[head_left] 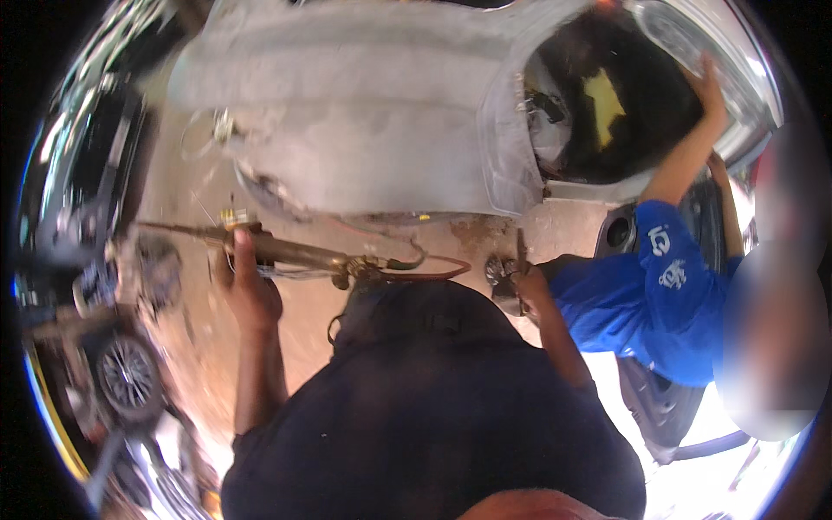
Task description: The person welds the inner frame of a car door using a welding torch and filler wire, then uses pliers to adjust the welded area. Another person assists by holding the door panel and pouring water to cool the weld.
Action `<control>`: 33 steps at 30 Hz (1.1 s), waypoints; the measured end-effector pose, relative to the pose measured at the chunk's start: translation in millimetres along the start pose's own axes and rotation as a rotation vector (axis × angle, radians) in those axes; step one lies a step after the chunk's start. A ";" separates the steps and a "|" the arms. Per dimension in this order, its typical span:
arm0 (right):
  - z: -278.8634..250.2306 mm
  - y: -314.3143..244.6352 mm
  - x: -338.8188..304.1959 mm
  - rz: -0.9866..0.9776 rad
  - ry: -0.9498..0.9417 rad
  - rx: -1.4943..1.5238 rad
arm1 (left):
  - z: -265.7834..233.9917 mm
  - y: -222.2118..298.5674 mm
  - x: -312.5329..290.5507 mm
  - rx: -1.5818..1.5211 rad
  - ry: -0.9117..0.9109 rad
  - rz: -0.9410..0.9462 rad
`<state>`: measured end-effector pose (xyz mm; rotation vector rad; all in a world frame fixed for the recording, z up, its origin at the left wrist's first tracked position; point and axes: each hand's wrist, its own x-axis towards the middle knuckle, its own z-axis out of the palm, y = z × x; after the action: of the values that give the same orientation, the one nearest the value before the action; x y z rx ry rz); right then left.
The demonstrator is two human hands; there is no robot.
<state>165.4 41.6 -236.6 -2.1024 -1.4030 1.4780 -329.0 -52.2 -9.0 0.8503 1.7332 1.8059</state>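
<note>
My left hand (249,290) is closed round a long brass-coloured gas torch (299,255). The torch lies nearly level across my front, its thin tip pointing left and its valve end close to my waist. From that end run a reddish hose (446,276) and a dark green one. In my right hand (531,290), lower right of the car panel, a short dark narrow tool (521,246) sticks upward; its kind is too blurred to tell. The grey car body (373,130) stretches ahead of both hands, apart from the torch.
At the right, close by, a person in a blue shirt (607,299) reaches to the rim of the car's dark opening (646,95). A dark door panel (617,230) stands behind them. A wheel (128,377) and car parts lie at left.
</note>
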 end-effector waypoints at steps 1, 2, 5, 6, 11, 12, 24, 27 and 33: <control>0.7 38.9 24.4 -0.070 0.034 -0.234 | 4.1 -3.9 -15.8 0.013 0.072 -0.030; 1.9 54.0 31.1 -0.042 -0.062 -0.343 | 4.3 1.3 -31.3 0.059 0.141 -0.049; 21.3 45.5 10.8 0.041 -0.276 -0.601 | -21.8 -0.7 -72.7 0.118 0.174 -0.085; 21.8 50.5 3.5 0.102 -0.277 -0.637 | -26.3 -6.0 -79.2 0.085 0.166 -0.092; 31.0 167.6 -9.0 0.078 -0.571 -0.018 | -22.9 5.1 -94.2 0.074 0.181 -0.075; 33.1 174.9 -17.0 0.106 -0.588 0.079 | -23.7 5.2 -92.7 0.084 0.177 -0.071; 39.6 148.7 -47.4 0.502 -0.507 0.278 | -96.8 -18.0 -78.5 0.151 0.175 -0.059; 64.2 137.4 -46.8 0.455 -0.438 0.314 | -116.2 -19.5 -67.5 0.136 0.210 -0.024; 110.7 107.6 -50.2 0.460 -0.437 0.525 | -169.5 -28.1 -50.3 0.108 0.179 -0.032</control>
<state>134.4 -90.3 -326.0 -1.8900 -0.5177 2.2826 -419.6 -203.1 -41.7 0.7174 1.9605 1.8293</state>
